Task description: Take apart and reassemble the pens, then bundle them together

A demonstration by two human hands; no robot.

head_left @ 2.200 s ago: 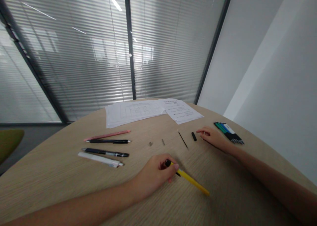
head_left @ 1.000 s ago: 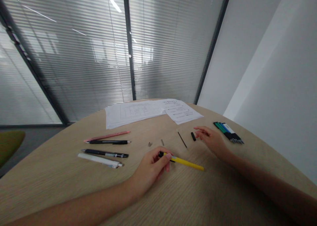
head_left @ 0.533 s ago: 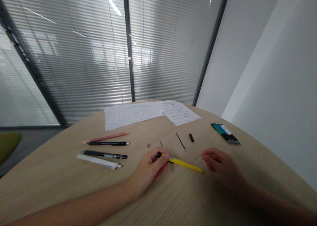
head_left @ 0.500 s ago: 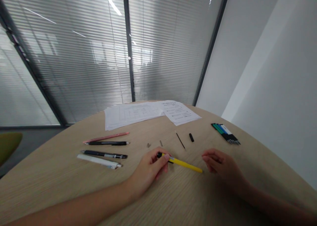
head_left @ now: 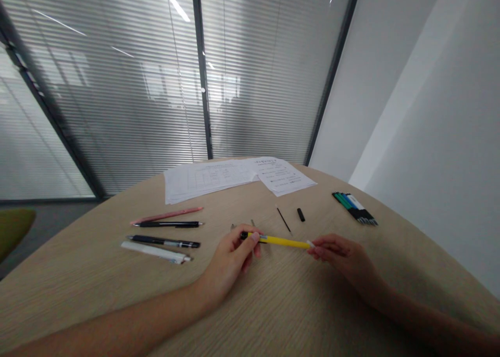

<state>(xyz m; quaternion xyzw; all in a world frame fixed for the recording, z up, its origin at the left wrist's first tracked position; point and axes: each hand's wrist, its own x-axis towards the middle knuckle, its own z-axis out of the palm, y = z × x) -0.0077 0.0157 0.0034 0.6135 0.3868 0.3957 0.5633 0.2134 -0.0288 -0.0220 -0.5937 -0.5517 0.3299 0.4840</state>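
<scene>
I count two hands and one yellow pen (head_left: 280, 241): my left hand (head_left: 228, 260) is closed around its near end, while my right hand (head_left: 344, 255) touches the far end, possibly pinching it; I can't quite tell.

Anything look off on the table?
Yes: a thin black refill and a small black tube lie loose, with a tiny metal part nearby, as if a pen was dismantled. The left hand and right hand hold a yellow pen.

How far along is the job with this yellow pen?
Done: a thin black rod and a short black piece lie loose on the table. In hand: the yellow pen, held between the left hand and right hand. Remaining: those two pieces lie apart from it.
</scene>
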